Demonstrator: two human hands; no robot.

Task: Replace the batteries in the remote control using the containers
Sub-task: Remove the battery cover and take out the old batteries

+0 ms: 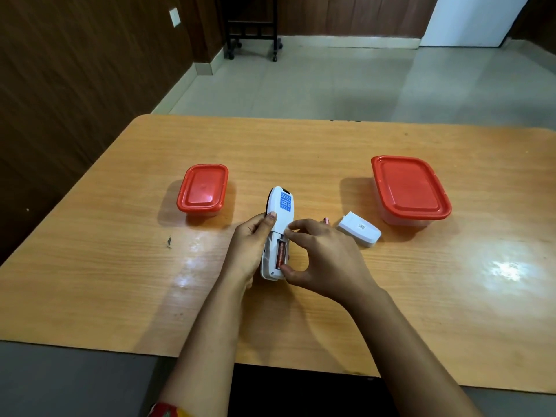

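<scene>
Remote control [278,233] gripped left hand [251,245], right hand [319,260] pinching battery [281,253]

Your right hand [323,260] hides most of the loose battery [326,220] just left of the white cover [359,233]; the cover's label (a tiny square) is unreadable, and both containers' contents stay unseen.

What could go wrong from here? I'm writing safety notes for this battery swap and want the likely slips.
1. The right hand is working at the one battery visible in the remote, gripped by the left hand; the battery might pop out and roll.
2. A loose battery lies just past the right hand and could be knocked away.
3. The battery cover lies apart, and both containers are lidded, so old and new batteries could get mixed.
</scene>
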